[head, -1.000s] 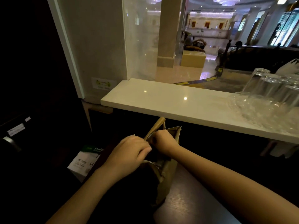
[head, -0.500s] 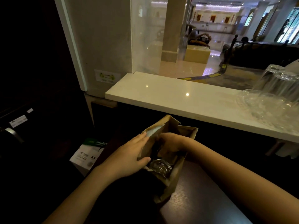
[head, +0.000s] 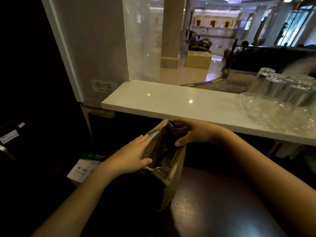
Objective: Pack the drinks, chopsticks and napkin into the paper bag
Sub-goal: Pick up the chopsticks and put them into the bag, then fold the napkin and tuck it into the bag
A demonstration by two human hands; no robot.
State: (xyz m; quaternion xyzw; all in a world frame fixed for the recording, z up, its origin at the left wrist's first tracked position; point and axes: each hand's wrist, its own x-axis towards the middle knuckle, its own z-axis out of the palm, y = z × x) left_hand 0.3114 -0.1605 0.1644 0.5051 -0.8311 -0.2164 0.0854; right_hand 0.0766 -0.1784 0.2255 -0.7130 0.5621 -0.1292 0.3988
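Now the paper bag (head: 172, 182) stands at lower centre on the dark bench (head: 213, 202). Left hand (head: 131, 156), grip apart, braces its side; right hand (head: 193, 132) pinches the rim. Best keep the mouth wide, bag upright.

Left hand (head: 135, 156): flat, fingers together and extended, palm pressed sideways, thumb tucked low. Right hand (head: 193, 132): arched, fingers curled forward and down, thumb hooked underneath. Both forearms bare, converging from lower frame.

paper bag (head: 172, 183) on dark table (head: 222, 202) at centre, counter ledge (head: 171, 101) behind at 12, upturned glasses (head: 282, 98) on ledge at 2, paper ream box (head: 83, 166) at 9
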